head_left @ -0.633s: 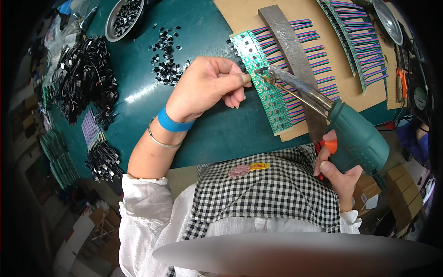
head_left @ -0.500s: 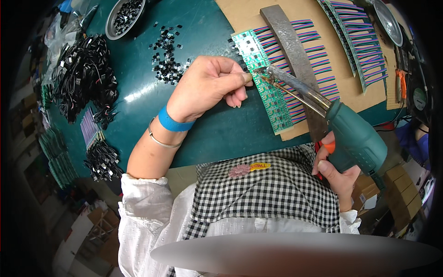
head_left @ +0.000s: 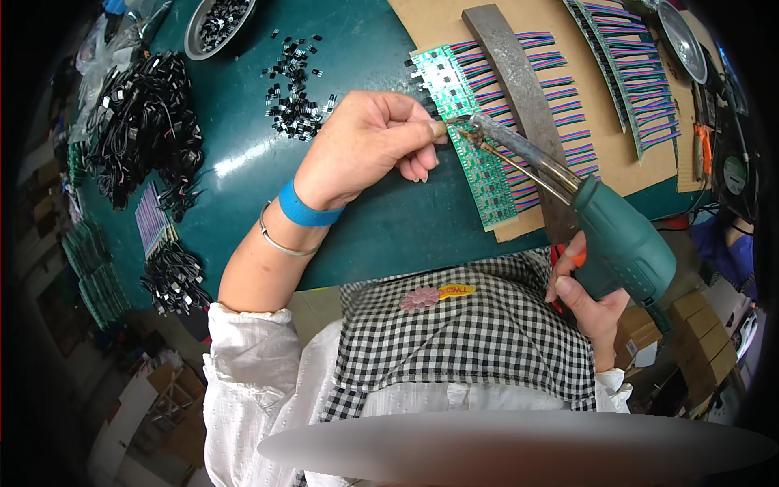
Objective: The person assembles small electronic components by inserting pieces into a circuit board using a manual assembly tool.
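Observation:
At the left edge of a green circuit board panel (head_left: 493, 191), my left hand (head_left: 377, 146) pinches thumb and forefinger together. Whatever lies between those fingertips is too small and hidden to make out. My right hand (head_left: 591, 304) is wrapped round the handle of a green soldering gun (head_left: 629, 235) with an orange trigger. Its metal barrel points up and left, and the tip, with a thin feed tube beside it, meets the board close to my left fingertips. Small black connectors (head_left: 415, 71) stick out along the board's upper left edge. Coloured wires (head_left: 535, 57) run from its right side.
A steel bar (head_left: 515, 81) lies across the wires on cardboard (head_left: 422, 20). Loose black connectors (head_left: 296, 122) and a metal bowl (head_left: 195, 45) are left of it. Black cables (head_left: 146, 122) are heaped far left. More wired boards (head_left: 613, 81) and another bowl (head_left: 682, 40) lie right.
The view has shifted slightly. My left fingertips and the soldering gun's tip stay together at the board's edge, a touch higher in the picture; both hands keep their grip.

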Motion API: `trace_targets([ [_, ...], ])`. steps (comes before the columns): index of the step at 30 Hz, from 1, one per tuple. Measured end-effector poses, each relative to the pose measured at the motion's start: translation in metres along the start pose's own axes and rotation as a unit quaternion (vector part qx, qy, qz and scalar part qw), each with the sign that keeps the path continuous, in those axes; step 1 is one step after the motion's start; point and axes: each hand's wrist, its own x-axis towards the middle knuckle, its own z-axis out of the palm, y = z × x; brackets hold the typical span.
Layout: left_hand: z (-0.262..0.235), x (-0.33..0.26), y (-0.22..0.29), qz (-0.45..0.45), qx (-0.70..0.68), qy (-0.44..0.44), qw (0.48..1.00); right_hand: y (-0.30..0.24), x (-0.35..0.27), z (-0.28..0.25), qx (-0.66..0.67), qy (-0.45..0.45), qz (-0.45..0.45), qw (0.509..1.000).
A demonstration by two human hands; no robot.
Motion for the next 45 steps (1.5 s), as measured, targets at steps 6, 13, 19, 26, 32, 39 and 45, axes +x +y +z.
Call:
trace_targets([
  [6,0.0,0.001,-0.001,0.004,0.0,-0.007,1.0,0.005,-0.002,-0.007,-0.038,-0.02,-0.006,0.999],
  [13,0.0,0.0,-0.001,0.005,0.006,0.003,1.0,-0.005,-0.001,0.003,0.023,0.048,-0.009,0.999],
  [19,0.0,0.001,-0.001,0.007,0.005,0.0,1.0,-0.015,0.005,0.004,0.069,0.077,-0.04,0.994],
  [26,-0.002,0.001,-0.001,0.013,0.003,-0.01,1.0,-0.016,0.007,0.001,0.064,0.059,-0.059,0.994],
  [32,-0.011,-0.003,0.002,0.007,0.007,-0.023,1.0,-0.016,0.006,0.001,0.085,0.062,-0.081,0.991],
  [39,-0.062,-0.03,0.022,0.209,0.297,0.293,0.884,-0.01,0.004,-0.015,0.103,0.038,-0.12,0.987],
  [45,-0.064,-0.034,0.003,0.269,0.513,0.299,0.758,-0.004,0.007,-0.017,0.102,0.017,-0.142,0.984],
])
